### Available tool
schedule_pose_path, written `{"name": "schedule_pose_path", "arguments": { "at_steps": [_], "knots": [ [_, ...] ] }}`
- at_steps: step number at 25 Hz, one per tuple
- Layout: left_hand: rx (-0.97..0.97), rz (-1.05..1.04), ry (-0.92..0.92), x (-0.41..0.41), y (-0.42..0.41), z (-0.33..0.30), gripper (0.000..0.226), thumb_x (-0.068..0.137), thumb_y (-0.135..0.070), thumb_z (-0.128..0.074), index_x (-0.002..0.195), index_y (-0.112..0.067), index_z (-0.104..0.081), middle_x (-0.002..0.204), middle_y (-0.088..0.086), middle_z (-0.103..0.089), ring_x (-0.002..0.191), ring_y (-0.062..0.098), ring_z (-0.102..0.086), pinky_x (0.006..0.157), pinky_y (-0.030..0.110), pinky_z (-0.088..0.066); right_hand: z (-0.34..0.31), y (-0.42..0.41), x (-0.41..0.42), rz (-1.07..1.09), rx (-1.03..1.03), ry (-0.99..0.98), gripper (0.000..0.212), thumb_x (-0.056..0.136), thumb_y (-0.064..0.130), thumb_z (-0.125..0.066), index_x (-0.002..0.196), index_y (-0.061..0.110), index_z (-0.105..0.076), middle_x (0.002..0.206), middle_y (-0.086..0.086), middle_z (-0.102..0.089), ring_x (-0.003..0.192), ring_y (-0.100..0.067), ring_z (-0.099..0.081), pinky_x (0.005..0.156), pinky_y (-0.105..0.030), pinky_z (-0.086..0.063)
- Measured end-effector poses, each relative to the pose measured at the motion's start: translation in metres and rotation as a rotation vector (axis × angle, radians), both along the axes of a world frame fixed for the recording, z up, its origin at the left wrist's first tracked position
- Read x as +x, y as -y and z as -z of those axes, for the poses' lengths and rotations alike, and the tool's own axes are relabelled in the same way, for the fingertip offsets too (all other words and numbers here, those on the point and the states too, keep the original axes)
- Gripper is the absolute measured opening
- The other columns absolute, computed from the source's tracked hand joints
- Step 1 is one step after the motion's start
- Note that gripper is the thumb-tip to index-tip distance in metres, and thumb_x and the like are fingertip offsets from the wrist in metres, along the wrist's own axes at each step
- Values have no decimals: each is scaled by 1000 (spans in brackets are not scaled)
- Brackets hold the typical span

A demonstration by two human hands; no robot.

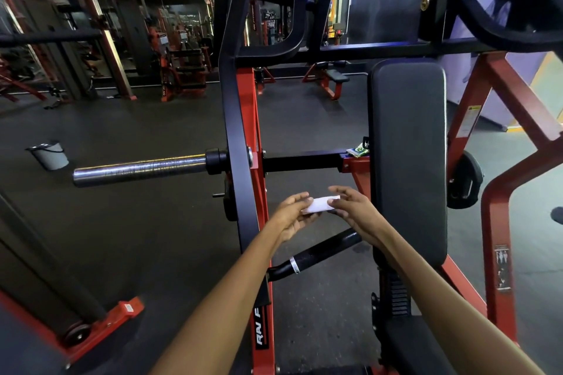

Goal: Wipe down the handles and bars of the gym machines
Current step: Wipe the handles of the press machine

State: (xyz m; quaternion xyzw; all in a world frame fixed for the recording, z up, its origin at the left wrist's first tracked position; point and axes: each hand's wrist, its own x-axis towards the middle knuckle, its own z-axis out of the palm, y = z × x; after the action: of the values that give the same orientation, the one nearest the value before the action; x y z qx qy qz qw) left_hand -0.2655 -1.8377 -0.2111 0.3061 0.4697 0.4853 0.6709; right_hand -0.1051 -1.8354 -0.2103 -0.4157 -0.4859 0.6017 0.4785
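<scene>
hands: left hand [291, 216] and right hand [353, 211] are pinching a folded white wipe [320, 204] between them | below: black handle [313, 256] with a silver ring is angling under the forearms | machine: black back pad [406, 143] is standing to the right, chrome weight peg [137, 169] is jutting left | floor: a grey bucket [50, 155] is sitting well apart

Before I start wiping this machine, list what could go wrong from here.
1. The white wipe is only pinched between the left hand and right hand; it could drop onto the floor.
2. The chrome weight sleeve juts out sideways, easy to bump.
3. The small wipe may not cover the black handle below.
</scene>
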Motion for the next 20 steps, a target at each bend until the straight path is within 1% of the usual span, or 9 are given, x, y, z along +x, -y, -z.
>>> {"name": "schedule_pose_path", "arguments": {
  "at_steps": [3,5,7,9,10,12,14,17,20],
  "knots": [
    [-67,29,-17,-3,3,1,11,99,-3,-47,97,-8,-57,90,15,-61,61,17,-68,55,20,-57,5,-1,7,-118,85,334,23,84,9,-68,107,11,-65,98,-5,-64,84,-14,-64,76,-23,-51],
    [-102,80,-49,-2,6,1,17,102,-18,-47,97,-9,-60,90,14,-63,64,18,-68,59,22,-57,6,-2,6,2,192,617,11,84,22,-69,89,13,-72,81,-4,-69,73,-13,-62,70,-29,-50],
    [-75,196,-197,-2,6,-2,35,100,-44,-44,104,-16,-63,99,8,-65,86,20,-66,76,28,-56,3,-6,3,151,224,710,26,88,29,-64,79,5,-71,70,-7,-66,64,-13,-56,61,-28,-43],
    [32,256,-397,-1,5,-4,43,97,-52,-44,119,-19,-60,112,0,-58,105,17,-56,95,29,-47,-3,-10,1,212,204,686,31,90,29,-61,80,1,-70,71,-10,-65,64,-16,-56,60,-27,-40],
    [120,240,-463,0,3,-4,44,98,-44,-47,127,-13,-57,112,-2,-56,102,12,-54,92,18,-45,-6,-13,1,211,175,622,27,91,27,-61,83,3,-71,75,-10,-68,68,-18,-59,64,-29,-44],
    [260,172,-519,0,-4,-2,38,99,-23,-52,127,2,-58,101,1,-60,83,4,-54,64,2,-42,-11,-16,2,185,97,449,17,90,18,-62,92,4,-71,86,-13,-71,75,-22,-64,71,-38,-53],
    [297,100,-534,1,-10,-2,33,98,-16,-53,120,8,-61,91,4,-63,75,8,-56,59,8,-44,-16,-17,5,190,16,330,14,87,11,-65,97,0,-67,88,-15,-69,72,-21,-65,64,-35,-56],
    [299,10,-583,7,-15,-1,27,98,-20,-54,105,3,-67,89,10,-64,81,20,-57,68,25,-46,-21,-15,6,217,1,366,13,84,8,-69,94,2,-62,82,-13,-66,63,-19,-63,52,-26,-51],
    [389,-75,-717,12,-16,-1,22,98,-18,-55,102,-3,-71,91,9,-66,81,16,-55,63,22,-43,-23,-12,7,212,-45,376,21,78,7,-75,90,5,-57,76,-15,-65,59,-20,-63,48,-26,-52]
  ]
}}
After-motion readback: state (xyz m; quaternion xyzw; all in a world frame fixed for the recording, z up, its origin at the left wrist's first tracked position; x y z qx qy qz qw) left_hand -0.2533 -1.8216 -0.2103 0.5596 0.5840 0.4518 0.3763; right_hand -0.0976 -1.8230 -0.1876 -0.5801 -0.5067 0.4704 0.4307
